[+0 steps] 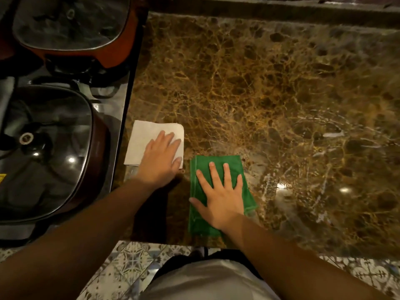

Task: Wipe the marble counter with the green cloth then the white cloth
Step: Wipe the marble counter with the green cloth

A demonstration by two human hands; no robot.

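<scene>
A folded green cloth (202, 221) lies near the front edge of the brown marble counter (270, 87). My right hand (220, 195) rests flat on it, palm down, fingers spread. To its left a folded white cloth (142, 139) lies by the counter's left edge. My left hand (161, 158) lies flat across its near right corner, fingers extended. Neither hand grips its cloth. Wet streaks shine on the marble right of the green cloth.
Left of the counter stands a stove with two lidded pans: a dark one with a glass lid (43, 148) in front and an orange one (73, 24) behind. A raised ledge (281, 7) runs along the back. Patterned floor tiles (129, 263) show below the front edge.
</scene>
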